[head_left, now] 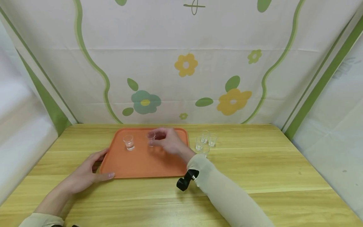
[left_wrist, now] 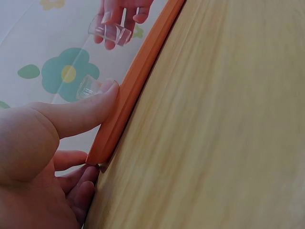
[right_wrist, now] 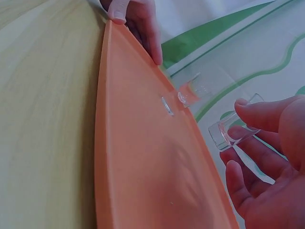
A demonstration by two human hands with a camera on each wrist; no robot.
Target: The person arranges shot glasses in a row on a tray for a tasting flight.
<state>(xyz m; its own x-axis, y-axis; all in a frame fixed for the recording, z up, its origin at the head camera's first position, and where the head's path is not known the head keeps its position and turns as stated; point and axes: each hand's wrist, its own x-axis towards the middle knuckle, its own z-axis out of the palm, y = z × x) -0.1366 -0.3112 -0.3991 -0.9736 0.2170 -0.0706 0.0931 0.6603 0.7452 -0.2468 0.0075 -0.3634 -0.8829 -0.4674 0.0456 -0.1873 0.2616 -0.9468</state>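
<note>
An orange tray (head_left: pixel 136 164) lies on the wooden table. My left hand (head_left: pixel 85 173) holds its near left corner, the thumb along the front rim and the fingers at the left side. Over the tray's back part, my right hand (head_left: pixel 168 142) pinches a small clear shot glass (right_wrist: pixel 228 131) between thumb and fingers; in the right wrist view the glass is held above the tray surface. Another shot glass (head_left: pixel 129 143) stands upright on the tray's left half. Right of the tray, several more shot glasses (head_left: pixel 212 140) stand close together on the table.
The wooden table (head_left: pixel 255 170) extends on both sides of the tray and in front of it. A white cloth wall (head_left: pixel 158 69) with printed flowers rises behind the table, with side panels at left and right. A black wrist mount (head_left: pixel 185 180) hangs at my right sleeve.
</note>
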